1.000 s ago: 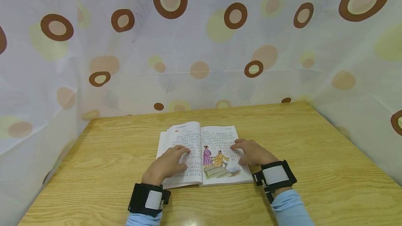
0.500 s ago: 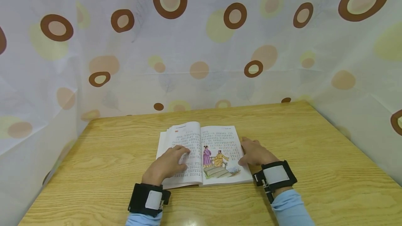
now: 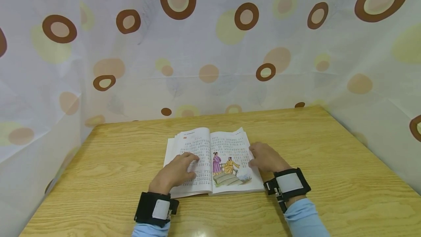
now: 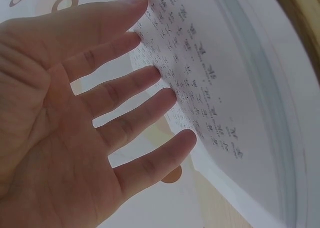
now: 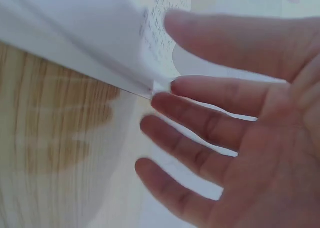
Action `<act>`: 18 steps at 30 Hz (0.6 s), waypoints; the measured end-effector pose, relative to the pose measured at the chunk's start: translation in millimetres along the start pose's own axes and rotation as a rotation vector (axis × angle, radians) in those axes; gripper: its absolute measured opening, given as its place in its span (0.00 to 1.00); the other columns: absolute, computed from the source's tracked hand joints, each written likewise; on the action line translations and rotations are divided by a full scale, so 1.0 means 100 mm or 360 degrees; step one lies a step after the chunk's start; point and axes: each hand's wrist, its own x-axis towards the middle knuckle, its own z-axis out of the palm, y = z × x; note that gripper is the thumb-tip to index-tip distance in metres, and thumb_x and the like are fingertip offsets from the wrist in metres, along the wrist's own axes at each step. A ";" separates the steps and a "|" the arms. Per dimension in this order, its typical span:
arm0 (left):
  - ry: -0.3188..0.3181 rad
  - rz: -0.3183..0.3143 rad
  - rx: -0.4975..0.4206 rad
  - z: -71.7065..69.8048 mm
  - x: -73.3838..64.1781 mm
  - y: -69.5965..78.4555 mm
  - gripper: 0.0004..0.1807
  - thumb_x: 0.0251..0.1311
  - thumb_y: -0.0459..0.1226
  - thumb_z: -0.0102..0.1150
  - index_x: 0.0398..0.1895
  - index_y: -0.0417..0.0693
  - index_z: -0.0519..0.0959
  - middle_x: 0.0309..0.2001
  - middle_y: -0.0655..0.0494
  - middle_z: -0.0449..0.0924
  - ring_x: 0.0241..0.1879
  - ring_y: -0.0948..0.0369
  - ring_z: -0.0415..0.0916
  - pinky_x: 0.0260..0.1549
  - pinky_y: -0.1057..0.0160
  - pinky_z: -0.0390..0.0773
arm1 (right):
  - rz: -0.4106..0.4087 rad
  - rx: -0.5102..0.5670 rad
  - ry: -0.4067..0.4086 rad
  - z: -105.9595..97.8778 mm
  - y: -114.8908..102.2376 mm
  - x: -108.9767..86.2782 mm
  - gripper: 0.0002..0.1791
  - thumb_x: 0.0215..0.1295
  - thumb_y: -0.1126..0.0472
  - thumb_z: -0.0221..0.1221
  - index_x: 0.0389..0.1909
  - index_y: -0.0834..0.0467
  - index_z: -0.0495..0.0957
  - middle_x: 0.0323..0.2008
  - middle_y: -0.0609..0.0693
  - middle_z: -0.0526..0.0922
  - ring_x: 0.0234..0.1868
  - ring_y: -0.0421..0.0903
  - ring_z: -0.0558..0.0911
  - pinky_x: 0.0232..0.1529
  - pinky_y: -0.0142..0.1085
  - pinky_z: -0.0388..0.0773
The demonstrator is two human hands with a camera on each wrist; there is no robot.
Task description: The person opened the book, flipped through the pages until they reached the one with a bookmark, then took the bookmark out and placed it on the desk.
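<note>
An open book (image 3: 228, 142) lies on the table, with printed text on both pages and a coloured picture of two robed figures on the right-hand one. My left hand (image 3: 175, 171) rests on the left page; in the left wrist view its fingers (image 4: 132, 128) are spread and fairly straight, tips touching the paper. My right hand (image 3: 268, 158) is at the right edge of the right page (image 5: 100, 27). There the page's upper corner stands raised. In the right wrist view, thumb and index fingertip are at the page edge with a gap between them, the other fingers extended beyond it.
The wooden table (image 3: 115, 156) runs out on all sides of the book. A patterned curtain (image 3: 210, 46) with brown rings hangs behind it and along both sides. Black straps (image 3: 292, 184) circle both wrists.
My right hand's fingers first drew back from the text to the book's right edge. Now the upper right corner of the page has lifted. My left hand has stayed in place.
</note>
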 end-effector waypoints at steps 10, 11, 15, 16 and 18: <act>0.0000 -0.0002 -0.0003 -0.01 0.00 0.01 0.25 0.50 0.36 0.62 0.54 0.45 0.72 0.56 0.48 0.69 0.54 0.51 0.63 0.53 0.49 0.68 | -0.0020 0.0161 0.0148 0.01 0.05 -0.01 0.15 0.50 0.73 0.57 0.42 0.70 0.72 0.20 0.50 0.69 0.18 0.42 0.67 0.16 0.33 0.66; -0.0001 -0.0001 -0.0005 -0.01 -0.01 0.01 0.25 0.50 0.36 0.62 0.54 0.45 0.72 0.56 0.48 0.68 0.54 0.51 0.63 0.53 0.49 0.68 | -0.0025 0.0163 0.0148 0.01 0.05 -0.02 0.15 0.50 0.73 0.57 0.42 0.70 0.72 0.20 0.50 0.69 0.18 0.42 0.67 0.16 0.33 0.66; -0.0010 0.0000 -0.0012 -0.01 0.00 0.01 0.25 0.51 0.36 0.62 0.54 0.45 0.71 0.57 0.48 0.68 0.54 0.50 0.63 0.53 0.49 0.67 | -0.0150 0.0252 0.0155 -0.02 0.01 -0.01 0.14 0.55 0.72 0.55 0.44 0.70 0.73 0.24 0.51 0.74 0.22 0.42 0.70 0.21 0.34 0.71; -0.0013 0.0000 -0.0010 -0.01 0.00 0.01 0.25 0.51 0.36 0.62 0.55 0.45 0.71 0.57 0.48 0.68 0.54 0.50 0.63 0.53 0.49 0.67 | -0.0209 0.0301 0.0154 -0.04 -0.01 0.00 0.14 0.57 0.70 0.54 0.45 0.69 0.73 0.26 0.52 0.76 0.23 0.42 0.72 0.23 0.35 0.73; -0.0019 0.0003 -0.0007 -0.01 0.00 0.02 0.25 0.51 0.36 0.61 0.55 0.45 0.71 0.57 0.48 0.68 0.55 0.50 0.62 0.54 0.49 0.67 | -0.0360 0.0408 0.0160 -0.07 -0.09 0.00 0.14 0.62 0.68 0.51 0.48 0.67 0.73 0.33 0.55 0.80 0.31 0.43 0.76 0.31 0.39 0.77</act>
